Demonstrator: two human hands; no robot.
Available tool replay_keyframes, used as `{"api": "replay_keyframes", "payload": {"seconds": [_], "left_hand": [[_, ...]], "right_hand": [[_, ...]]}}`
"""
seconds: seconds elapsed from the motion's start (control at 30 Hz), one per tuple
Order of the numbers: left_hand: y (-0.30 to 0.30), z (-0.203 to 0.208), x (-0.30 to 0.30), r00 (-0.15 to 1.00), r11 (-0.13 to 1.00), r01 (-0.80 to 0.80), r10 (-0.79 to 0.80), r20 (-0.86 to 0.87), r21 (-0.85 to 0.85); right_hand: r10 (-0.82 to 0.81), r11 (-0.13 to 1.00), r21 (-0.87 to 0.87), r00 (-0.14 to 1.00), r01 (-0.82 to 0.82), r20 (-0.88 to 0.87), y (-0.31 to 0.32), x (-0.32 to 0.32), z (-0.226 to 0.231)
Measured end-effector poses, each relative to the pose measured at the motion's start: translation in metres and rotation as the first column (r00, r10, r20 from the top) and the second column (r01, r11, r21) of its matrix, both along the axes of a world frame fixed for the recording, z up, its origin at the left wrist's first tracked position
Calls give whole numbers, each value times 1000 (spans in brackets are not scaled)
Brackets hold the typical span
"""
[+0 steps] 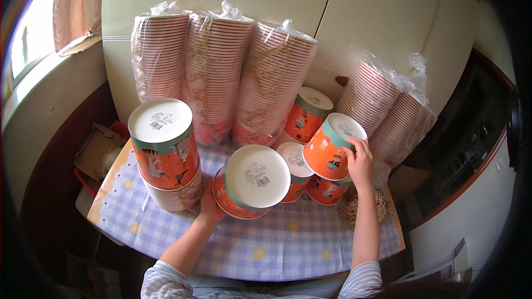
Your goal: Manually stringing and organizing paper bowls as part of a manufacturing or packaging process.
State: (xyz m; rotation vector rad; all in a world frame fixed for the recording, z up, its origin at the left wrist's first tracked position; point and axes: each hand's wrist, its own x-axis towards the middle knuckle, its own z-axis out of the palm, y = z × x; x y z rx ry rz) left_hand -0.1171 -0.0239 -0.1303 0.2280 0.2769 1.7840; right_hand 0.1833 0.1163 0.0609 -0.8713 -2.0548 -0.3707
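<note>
Tilted at the front middle of the table is an orange-and-teal paper tub [258, 176], its white base turned up toward me. My left hand [211, 204] grips its left side, most of the fingers hidden behind it. My right hand [360, 159] holds another upside-down orange paper tub [326, 149] by its right side, over other tubs. Beneath and around it are an upturned tub [293, 169], one lower right [327, 189] and one farther back [313, 112]. Left of my left hand stands a nested stack of upturned tubs [168, 149].
Three tall plastic-wrapped stacks of tubs [215, 72] stand at the back, and two more wrapped stacks [382, 102] lean at the right. A tangle of straw-coloured strands [364, 209] lies near the right edge of the checked tablecloth [233, 252]. A cardboard box [95, 152] sits beyond the left edge.
</note>
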Motion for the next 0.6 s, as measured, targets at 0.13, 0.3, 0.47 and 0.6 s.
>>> {"api": "replay_keyframes", "payload": {"seconds": [0.13, 0.3, 0.47, 0.6], "left_hand": [[-1, 4, 3, 1000, 1000, 11, -11, 23, 5], [-7, 6, 1, 1000, 999, 24, -24, -14, 32], [-7, 10, 4, 997, 995, 75, -75, -9, 70], [-7, 16, 3, 999, 999, 45, -45, -20, 30]], "right_hand": [[-51, 997, 59, 999, 51, -3, -16, -8, -2], [431, 888, -153, 901, -433, -51, -70, -56, -17], [582, 812, -168, 798, -559, 157, -110, -93, -33], [547, 832, -142, 835, -536, 54, -113, -106, -49]]}}
